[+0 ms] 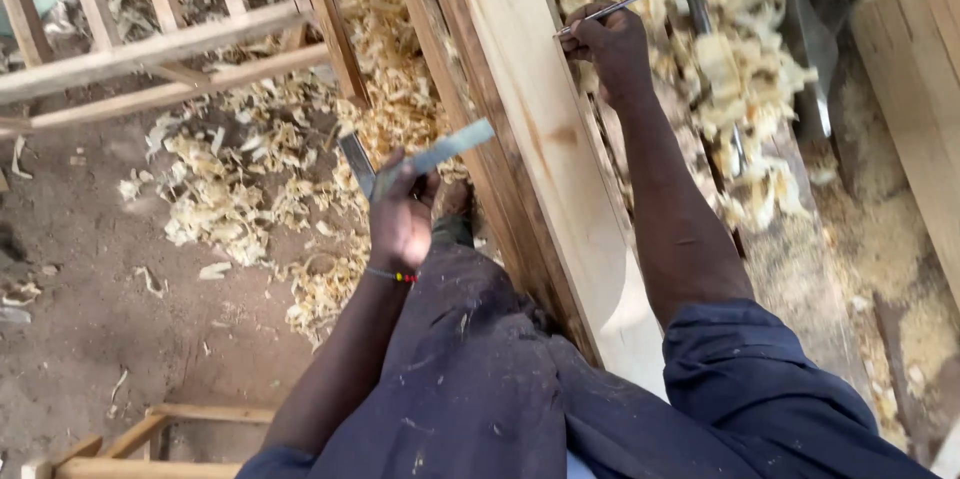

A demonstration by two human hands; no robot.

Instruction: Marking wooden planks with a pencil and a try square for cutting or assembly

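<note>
R hand [612, 42] pinches pencil [608, 11] on plank [540, 129]; L hand [402, 214] grips square [420, 161]; shavings [240, 189] around

Pale wood shavings [240, 189] litter the dirt floor [80, 269] beside a wooden frame [150, 49].

plank [540, 129] cut off at top edge, square's blade [358, 165] partly hidden by left hand [400, 219]

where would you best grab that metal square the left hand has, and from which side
Judging by its pose, grip the try square at its corner, where the left hand already closes on it, coming from below. The flat grey blade juts up to the right and the other leg up to the left, both free.
</note>
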